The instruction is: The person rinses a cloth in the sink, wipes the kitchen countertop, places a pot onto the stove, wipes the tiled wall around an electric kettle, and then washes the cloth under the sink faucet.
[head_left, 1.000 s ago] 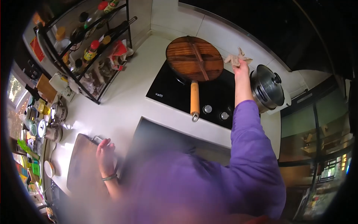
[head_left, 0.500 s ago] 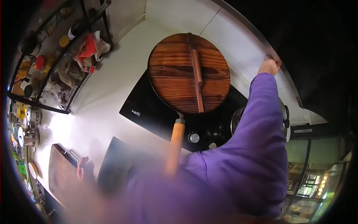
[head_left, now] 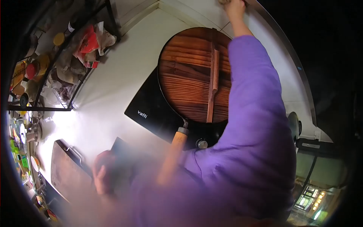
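Note:
My right hand [head_left: 235, 10], at the end of a purple sleeve, reaches up to the wall beside the range hood edge. It is closed around a small brownish thing [head_left: 224, 1], mostly cut off by the frame. Below that arm a wok with a round wooden lid [head_left: 189, 75] sits on the black stove [head_left: 145, 104]; the sleeve covers the lid's right side. The wok's wooden handle [head_left: 172, 157] points toward me. My left hand [head_left: 101, 176] is low at the left, blurred, between a cutting board and a dark flat thing [head_left: 120, 151]; its fingers are unclear.
A black rack [head_left: 45, 109] with bottles, jars and bags stands at the left. The cutting board [head_left: 68, 170] with a metal handle lies on the white counter [head_left: 102, 90]. A pot lid [head_left: 293, 126] shows at the right. The range hood edge [head_left: 291, 53] curves above the stove.
My right hand has moved up and left, from along the hood edge to the upper wall. My left hand has shifted right, away from the cutting board's handle. The view has turned slightly.

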Motion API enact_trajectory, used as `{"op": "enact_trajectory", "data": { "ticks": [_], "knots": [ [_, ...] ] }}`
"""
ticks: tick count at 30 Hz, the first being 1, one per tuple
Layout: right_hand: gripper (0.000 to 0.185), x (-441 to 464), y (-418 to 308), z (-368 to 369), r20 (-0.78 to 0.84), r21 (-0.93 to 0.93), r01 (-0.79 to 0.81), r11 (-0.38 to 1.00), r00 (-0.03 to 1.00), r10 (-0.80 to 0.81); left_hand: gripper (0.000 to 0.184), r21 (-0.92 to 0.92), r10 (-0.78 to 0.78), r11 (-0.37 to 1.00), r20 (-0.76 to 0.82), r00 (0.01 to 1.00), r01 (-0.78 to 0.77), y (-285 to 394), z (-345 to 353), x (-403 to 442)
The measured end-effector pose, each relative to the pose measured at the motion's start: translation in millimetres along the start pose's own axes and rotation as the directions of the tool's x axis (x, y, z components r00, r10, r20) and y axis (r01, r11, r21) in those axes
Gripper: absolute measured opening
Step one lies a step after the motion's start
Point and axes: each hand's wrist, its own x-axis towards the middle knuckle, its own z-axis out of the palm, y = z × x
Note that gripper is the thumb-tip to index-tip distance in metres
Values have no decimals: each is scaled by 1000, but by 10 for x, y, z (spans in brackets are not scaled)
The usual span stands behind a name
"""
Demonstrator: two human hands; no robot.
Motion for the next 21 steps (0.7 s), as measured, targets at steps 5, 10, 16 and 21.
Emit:
{"op": "enact_trajectory", "data": {
  "ticks": [5,10,16,21],
  "knots": [
    [29,-507,662,-1130,205,-477,523,706,847,-490,68,19,-220,969,511,831,245,-206,690,411],
    [22,-964,1202,-1975,214,-615,457,643,881,-422,66,110,-363,899,730,579,425,24,1431,563],
    [30,-643,774,-1436,514,-301,749,590,649,-561,54,261,-366,930,597,714,259,82,1590,490],
    [26,-180,144,-316,458,-84,875,477,459,-761,47,334,-516,856,495,699,396,663,1676,535]
  ]
}}
